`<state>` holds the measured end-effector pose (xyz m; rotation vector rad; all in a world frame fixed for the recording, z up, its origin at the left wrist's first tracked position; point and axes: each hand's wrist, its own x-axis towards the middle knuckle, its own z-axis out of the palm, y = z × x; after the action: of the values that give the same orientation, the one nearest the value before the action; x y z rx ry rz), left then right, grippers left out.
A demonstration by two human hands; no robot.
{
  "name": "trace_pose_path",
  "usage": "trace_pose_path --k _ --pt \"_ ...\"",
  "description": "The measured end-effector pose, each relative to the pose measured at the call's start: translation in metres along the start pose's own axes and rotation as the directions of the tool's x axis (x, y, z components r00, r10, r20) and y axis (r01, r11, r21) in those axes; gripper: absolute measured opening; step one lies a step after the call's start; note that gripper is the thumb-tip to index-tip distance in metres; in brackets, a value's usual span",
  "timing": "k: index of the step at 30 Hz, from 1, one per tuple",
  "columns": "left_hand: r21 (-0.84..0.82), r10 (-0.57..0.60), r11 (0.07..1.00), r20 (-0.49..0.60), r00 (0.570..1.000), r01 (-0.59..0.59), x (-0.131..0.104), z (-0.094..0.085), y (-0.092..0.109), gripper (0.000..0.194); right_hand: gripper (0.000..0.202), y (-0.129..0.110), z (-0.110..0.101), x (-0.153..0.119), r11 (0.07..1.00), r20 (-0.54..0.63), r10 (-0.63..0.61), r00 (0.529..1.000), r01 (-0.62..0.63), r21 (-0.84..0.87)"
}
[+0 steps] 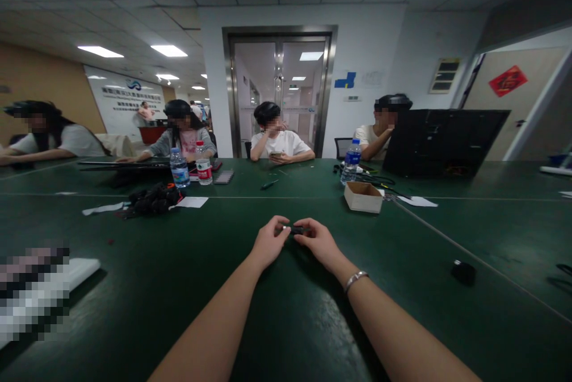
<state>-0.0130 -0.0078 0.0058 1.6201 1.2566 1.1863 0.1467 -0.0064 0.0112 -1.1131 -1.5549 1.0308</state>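
Observation:
A small dark object (295, 230) with a light left end is held level between my two hands, just above the green table (286, 286). My left hand (270, 240) is closed on its left end with thumb and fingers. At the other end, the thumb and fingers of my right hand (318, 240) pinch it. A silver bracelet (356, 280) circles my right wrist. What exactly the small object is cannot be made out.
An open cardboard box (363, 198) and a bottle (351, 161) stand ahead right, near a black monitor (440, 142). Black cables (154, 199) and two bottles lie ahead left. A dark item (463, 272) rests at right. Several people sit across the table.

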Motion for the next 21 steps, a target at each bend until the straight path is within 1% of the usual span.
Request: trace_pose_path --k 2,5,8,10,13,14,16,19,21 --pt "0.027 -0.011 1.000 0.008 1.000 0.011 0.0000 -0.0005 0.0001 0.032 0.030 -0.0002 0.0003 -0.0003 1.000 -0.002 -0.001 1.000 0.001 -0.002" --pt "0.128 -0.049 0.990 -0.043 0.998 0.055 -0.0005 -0.0007 0.0016 0.043 0.029 -0.0016 0.0009 -0.0012 1.000 -0.007 -0.011 1.000 0.011 -0.009" --pt "0.190 -0.048 0.980 -0.077 0.996 0.062 -0.0014 0.0003 0.0034 0.049 0.029 -0.0021 0.0011 -0.0016 1.000 0.002 -0.015 1.000 0.015 -0.010" --pt "0.127 -0.038 0.991 -0.060 0.997 0.045 -0.0015 0.0005 0.0031 0.043 0.029 -0.0012 0.0011 -0.0011 1.000 0.002 -0.016 1.000 0.016 -0.002" --pt "-0.045 0.014 0.999 0.002 1.000 -0.014 -0.0006 -0.0006 -0.0002 0.032 0.030 0.0012 0.0010 0.0002 1.000 0.001 -0.021 1.000 0.021 0.011" --pt "-0.076 0.029 0.997 0.017 0.999 -0.028 -0.0001 -0.0012 -0.0017 0.030 0.030 0.0018 0.0010 0.0005 1.000 0.004 -0.021 1.000 0.021 0.012" --pt "-0.083 0.037 0.996 0.032 0.999 -0.034 0.0011 -0.0020 -0.0044 0.024 0.030 0.0022 0.0011 0.0005 1.000 0.006 -0.018 1.000 0.018 0.010" --pt "-0.092 0.024 0.995 0.007 1.000 -0.023 0.0026 -0.0016 -0.0051 0.024 0.030 0.0013 0.0020 0.0000 0.999 0.009 -0.017 1.000 0.017 0.033" --pt "-0.159 0.022 0.987 -0.036 0.999 -0.028 0.0029 0.0004 -0.0023 0.030 0.031 0.0004 0.0032 0.0001 0.997 0.014 -0.024 1.000 0.023 0.074"
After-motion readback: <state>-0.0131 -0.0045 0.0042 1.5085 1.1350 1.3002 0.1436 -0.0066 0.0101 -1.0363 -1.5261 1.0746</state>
